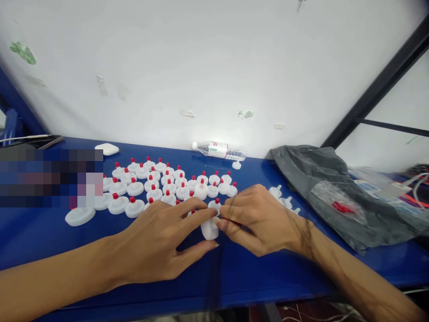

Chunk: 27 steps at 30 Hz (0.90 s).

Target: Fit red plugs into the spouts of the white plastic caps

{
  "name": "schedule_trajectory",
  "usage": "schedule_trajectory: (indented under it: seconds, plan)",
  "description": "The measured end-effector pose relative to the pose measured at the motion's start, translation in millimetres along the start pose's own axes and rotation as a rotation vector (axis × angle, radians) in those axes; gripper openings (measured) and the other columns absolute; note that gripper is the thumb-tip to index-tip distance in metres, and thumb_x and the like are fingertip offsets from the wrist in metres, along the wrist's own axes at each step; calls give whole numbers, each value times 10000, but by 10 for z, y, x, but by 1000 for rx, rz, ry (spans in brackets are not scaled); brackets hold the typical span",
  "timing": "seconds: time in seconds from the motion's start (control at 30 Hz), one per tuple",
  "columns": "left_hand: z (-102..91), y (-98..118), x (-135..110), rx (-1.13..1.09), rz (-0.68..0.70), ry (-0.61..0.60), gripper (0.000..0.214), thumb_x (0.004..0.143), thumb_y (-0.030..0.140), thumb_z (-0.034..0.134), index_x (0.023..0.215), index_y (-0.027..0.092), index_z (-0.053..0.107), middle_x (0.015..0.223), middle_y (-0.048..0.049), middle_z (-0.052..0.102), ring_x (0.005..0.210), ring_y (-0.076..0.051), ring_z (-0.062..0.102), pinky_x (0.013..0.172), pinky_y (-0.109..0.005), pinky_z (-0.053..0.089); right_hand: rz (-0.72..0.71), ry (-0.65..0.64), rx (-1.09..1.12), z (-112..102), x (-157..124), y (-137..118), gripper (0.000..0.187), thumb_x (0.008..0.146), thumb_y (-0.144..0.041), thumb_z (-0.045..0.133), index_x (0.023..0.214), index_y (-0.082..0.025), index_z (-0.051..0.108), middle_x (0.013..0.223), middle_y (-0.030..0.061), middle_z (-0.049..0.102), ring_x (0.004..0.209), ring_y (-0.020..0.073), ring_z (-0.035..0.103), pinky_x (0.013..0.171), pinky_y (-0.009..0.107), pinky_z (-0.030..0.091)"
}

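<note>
Left hand (157, 241) grasps a small white container (210, 230) between thumb and fingers, just above the blue table (268, 281) near its front edge. Right hand (259, 219) has fingers curled at the container's right end; can't tell what they grip, hidden. Red-capped containers (135, 208) stand grouped behind, bottle (217, 150) lying beyond.

Bright, even light fills the pale wall (214, 53), while the worktop (268, 281) carries a faint sheen. Dark, blurred streaks smear the right forearm (355, 268). Wide-angle distortion stretches the edges; coarse pixelation hides part of the left.
</note>
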State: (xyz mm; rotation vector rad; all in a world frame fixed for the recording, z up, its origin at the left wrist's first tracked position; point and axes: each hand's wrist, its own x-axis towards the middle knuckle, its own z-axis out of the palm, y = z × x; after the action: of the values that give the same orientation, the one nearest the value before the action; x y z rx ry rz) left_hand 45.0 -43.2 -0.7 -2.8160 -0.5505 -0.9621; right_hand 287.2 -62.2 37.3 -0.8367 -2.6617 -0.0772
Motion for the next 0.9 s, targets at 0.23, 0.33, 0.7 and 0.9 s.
schedule_trajectory:
  seconds: [0.23,0.33,0.7,0.9]
  plan:
    - [-39,36,30,-10,-76,-321,231,1044,315,487,1260,235,506,1135,-49,648,753,-184,692,569,-322,480,51,-49,-18,40,9,-43,341,980,-290,534,656,-191,565,588,-27,595,495,98,438,538,287,271]
    - [-48,40,42,-28,-111,-405,271,1036,322,511,1297,250,506,1157,-41,635,797,-199,694,613,-343,503,61,-75,-9,61,12,-40,333,980,-296,540,665,-191,576,601,-24,609,502,101,452,538,284,280]
    - [-1,-7,25,-51,-142,-432,263,1037,384,479,1234,254,594,1197,-49,643,785,-193,674,623,-338,459,68,-135,-26,75,27,-32,304,994,-315,556,721,-189,602,647,-20,661,532,106,519,544,291,277]
    - [33,-25,5,-32,-154,-421,243,1048,364,461,1202,241,603,1156,-51,626,673,-169,631,569,-339,444,49,-137,-42,93,17,-9,262,1012,-310,547,789,-203,634,667,-25,676,536,108,529,542,299,266]
